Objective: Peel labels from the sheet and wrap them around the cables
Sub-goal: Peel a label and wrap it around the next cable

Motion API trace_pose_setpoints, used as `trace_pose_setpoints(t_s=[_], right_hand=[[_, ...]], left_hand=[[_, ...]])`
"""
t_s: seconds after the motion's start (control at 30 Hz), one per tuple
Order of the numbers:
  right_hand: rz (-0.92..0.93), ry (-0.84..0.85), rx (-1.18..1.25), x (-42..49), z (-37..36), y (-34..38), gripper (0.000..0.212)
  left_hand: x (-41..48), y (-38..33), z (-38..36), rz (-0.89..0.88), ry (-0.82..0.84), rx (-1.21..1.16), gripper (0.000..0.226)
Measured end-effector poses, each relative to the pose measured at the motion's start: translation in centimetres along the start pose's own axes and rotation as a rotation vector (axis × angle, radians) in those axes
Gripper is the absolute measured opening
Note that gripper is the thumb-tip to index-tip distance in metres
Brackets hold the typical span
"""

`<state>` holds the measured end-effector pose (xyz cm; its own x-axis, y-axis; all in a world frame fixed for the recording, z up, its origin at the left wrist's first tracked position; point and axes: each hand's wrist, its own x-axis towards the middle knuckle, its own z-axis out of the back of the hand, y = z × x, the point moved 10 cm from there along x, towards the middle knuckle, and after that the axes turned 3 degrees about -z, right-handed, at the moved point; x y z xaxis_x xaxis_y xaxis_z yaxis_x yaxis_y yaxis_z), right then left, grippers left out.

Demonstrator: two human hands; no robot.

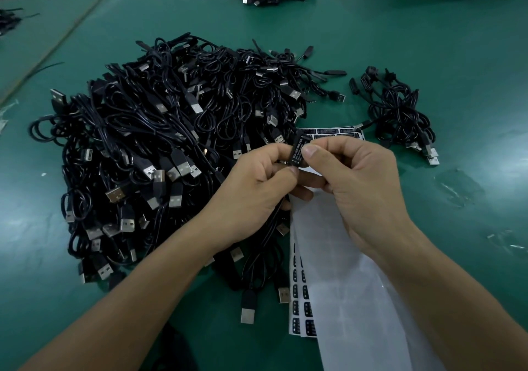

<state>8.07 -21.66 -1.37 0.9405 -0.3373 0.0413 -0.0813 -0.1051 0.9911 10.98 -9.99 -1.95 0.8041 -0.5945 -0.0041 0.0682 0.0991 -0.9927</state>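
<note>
Head view: left hand (257, 183) and right hand (361, 183) both pinch the labelled block (297, 150) on a cable (272, 222), likely light and floppy, so hold the stiff block itself.

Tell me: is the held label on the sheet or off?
Off: left hand and right hand pinch the label above the sheet.

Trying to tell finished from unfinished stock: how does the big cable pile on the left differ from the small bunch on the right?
The big pile is far larger, sprawling left of the label sheet; the small bunch is compact, right of it. White label-like print shows at the small bunch's far end; I see none in the big pile. Both are black USB cables on the green table.
</note>
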Motion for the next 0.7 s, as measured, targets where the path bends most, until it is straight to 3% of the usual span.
trace_pose_setpoints(t_s=[0.7], right_hand=[[0.009, 0.004, -0.064, -0.02, -0.17, 0.04, 0.018]], left_hand=[[0.01, 0.13, 0.21, 0.005, 0.003, 0.045, 0.018]])
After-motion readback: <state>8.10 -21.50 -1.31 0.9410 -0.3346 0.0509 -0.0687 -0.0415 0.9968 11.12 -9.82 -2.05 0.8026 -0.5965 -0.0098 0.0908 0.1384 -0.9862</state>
